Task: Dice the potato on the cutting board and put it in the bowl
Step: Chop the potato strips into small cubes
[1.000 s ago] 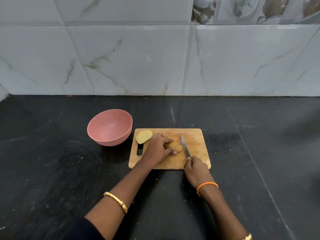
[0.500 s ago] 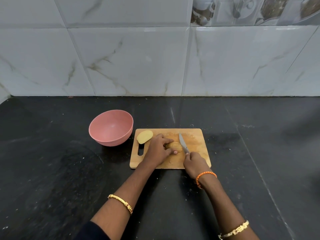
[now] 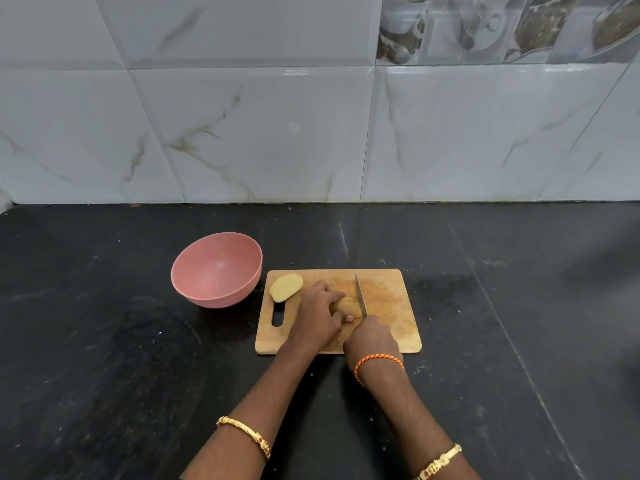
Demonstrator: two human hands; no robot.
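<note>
Slicing is under way: the left hand [image 3: 317, 315] clamps the yellow potato half [image 3: 341, 306] mid-way along the wooden cutting board [image 3: 398, 306], the right hand [image 3: 370, 336] grips the steel knife [image 3: 360, 296], and downward cuts come next, the pink bowl [image 3: 216, 270] waiting off the board's left edge.

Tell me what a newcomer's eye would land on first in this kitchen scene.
First, the two hands at work on the wooden cutting board in the middle of the black counter: the left hand steadies a potato piece while the right hand grips a knife at that piece's right side. Next, the pink bowl, with nothing showing inside, stands left of the board, and a potato half lies cut face up at the board's far left corner.
</note>
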